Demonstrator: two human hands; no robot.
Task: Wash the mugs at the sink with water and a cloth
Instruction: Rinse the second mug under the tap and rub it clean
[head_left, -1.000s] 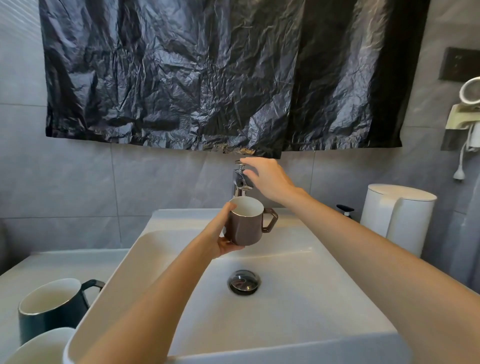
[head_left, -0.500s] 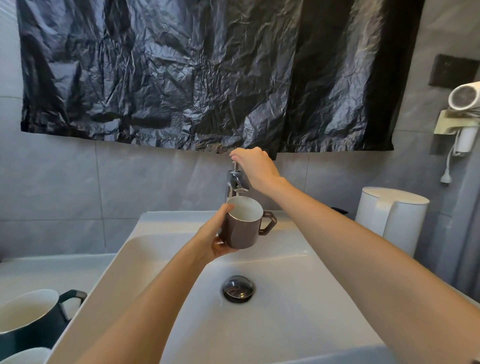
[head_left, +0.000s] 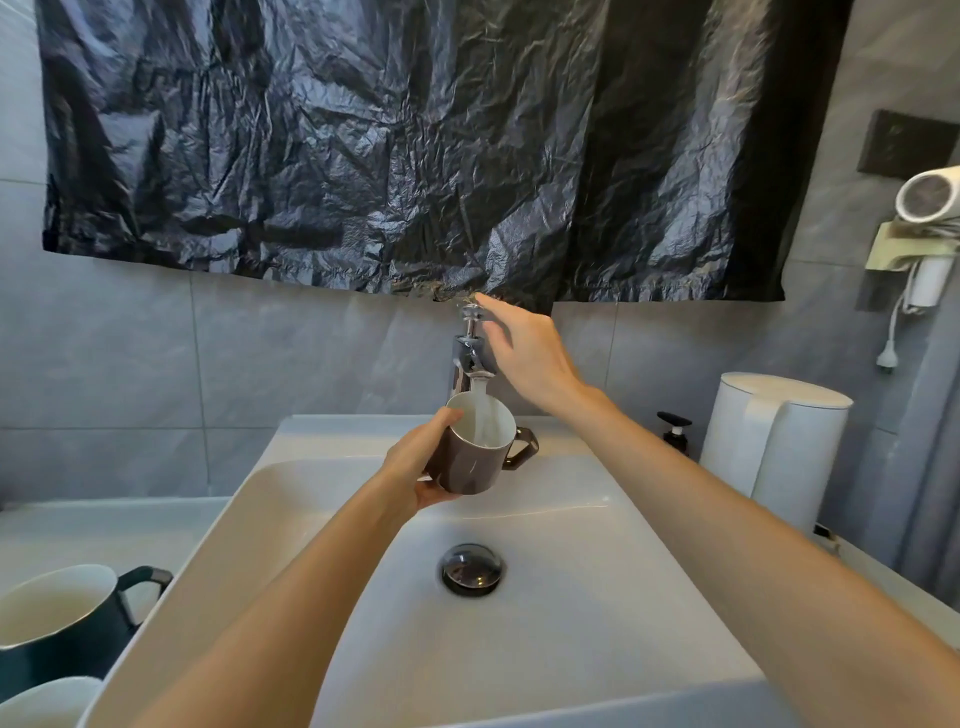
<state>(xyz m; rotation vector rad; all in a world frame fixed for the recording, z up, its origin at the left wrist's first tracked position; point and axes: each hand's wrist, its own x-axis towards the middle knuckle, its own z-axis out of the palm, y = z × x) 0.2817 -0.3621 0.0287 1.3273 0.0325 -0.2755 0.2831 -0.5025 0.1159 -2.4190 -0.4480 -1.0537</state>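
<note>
My left hand (head_left: 415, 470) grips a brown mug (head_left: 475, 462) with a white inside, its handle pointing right. I hold it over the white sink (head_left: 597, 613), right under the chrome tap (head_left: 470, 358). Water runs from the spout into the mug. My right hand (head_left: 524, 348) is at the raised tap lever, fingers stretched out, a fingertip touching the top of the lever. A dark green mug (head_left: 62, 629) stands on the counter at the left, and the rim of a white mug (head_left: 47, 701) shows in the bottom left corner. No cloth is in view.
A round dark drain plug (head_left: 471, 569) sits in the basin. A white kettle (head_left: 774, 447) and a small black pump bottle (head_left: 674, 434) stand at the right. A hair dryer (head_left: 930, 197) hangs on the right wall. Black plastic sheeting (head_left: 415, 145) covers the wall above the tap.
The tap lever has been lifted and water now flows into the mug. My right hand's fingers have straightened at the lever. The mug stays under the spout.
</note>
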